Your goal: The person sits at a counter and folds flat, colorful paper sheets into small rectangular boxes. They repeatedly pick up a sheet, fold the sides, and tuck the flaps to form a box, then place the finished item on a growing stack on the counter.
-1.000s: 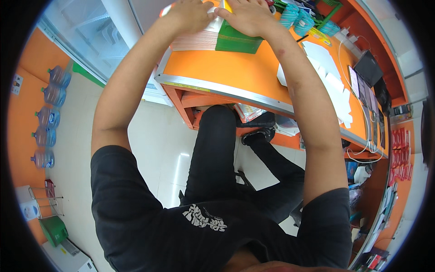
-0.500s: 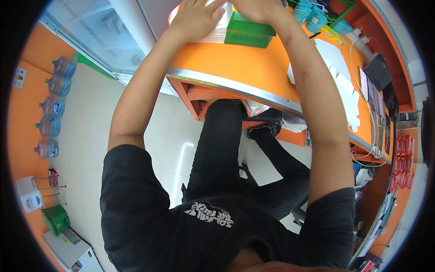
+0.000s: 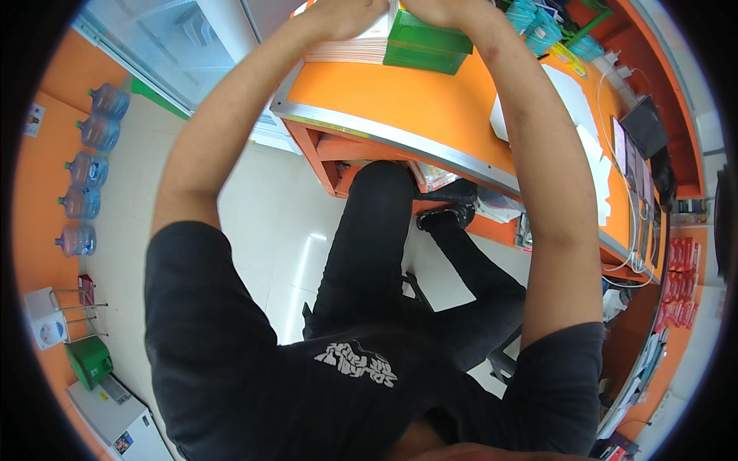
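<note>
Both my forearms reach up to the far end of an orange counter (image 3: 400,100). My left hand (image 3: 346,14) lies on a stack of pale pink and white sheets (image 3: 346,51). Next to it, my right hand (image 3: 444,11) rests on top of a green box (image 3: 427,49) that stands against the stack. The two hands meet over a white edge between stack and box. The picture's top rim cuts off the fingers of both hands, so their grip is hidden. My legs in black trousers sit under the counter.
White papers (image 3: 573,96), a dark flat device (image 3: 646,127) and teal packets (image 3: 538,19) lie further right on the counter. Several large water bottles (image 3: 81,200) line the orange wall at left, with a green bin (image 3: 88,361) below. A glass-door cabinet (image 3: 177,38) stands at top left.
The stack, the box and both hands have slid toward the top rim of the picture as the view tipped down. Both hands stay on the stack and the box.
</note>
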`<action>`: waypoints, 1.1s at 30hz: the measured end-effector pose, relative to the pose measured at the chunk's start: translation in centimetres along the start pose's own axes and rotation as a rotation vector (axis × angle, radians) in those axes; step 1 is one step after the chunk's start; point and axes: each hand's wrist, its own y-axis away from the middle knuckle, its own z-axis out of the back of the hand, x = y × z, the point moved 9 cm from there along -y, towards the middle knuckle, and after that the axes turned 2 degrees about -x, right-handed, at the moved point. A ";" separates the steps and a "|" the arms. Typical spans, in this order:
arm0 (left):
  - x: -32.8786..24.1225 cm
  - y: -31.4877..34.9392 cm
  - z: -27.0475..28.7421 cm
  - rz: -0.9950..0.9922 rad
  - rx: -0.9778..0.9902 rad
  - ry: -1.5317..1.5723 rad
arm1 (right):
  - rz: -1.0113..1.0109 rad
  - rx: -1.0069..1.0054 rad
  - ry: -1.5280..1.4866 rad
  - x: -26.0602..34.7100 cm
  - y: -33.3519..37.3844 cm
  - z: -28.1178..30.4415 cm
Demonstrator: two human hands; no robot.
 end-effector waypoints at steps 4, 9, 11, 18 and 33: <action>0.6 -0.1 -0.7 0.121 0.023 -0.045 | -0.014 0.046 0.010 -0.5 -1.0 -0.4; 1.6 0.1 -0.8 0.077 -0.075 -0.053 | -0.003 0.124 -0.098 -1.6 -2.7 -1.9; 3.0 -0.2 -1.1 0.099 -0.046 -0.101 | -0.001 0.043 -0.063 -1.1 -2.4 -0.9; 0.0 0.2 -0.3 0.131 0.009 -0.070 | 0.054 0.091 -0.090 -2.5 -4.1 -2.5; 0.2 -0.1 0.7 0.129 -0.037 -0.123 | -0.023 -0.006 -0.217 -2.9 -3.0 -1.0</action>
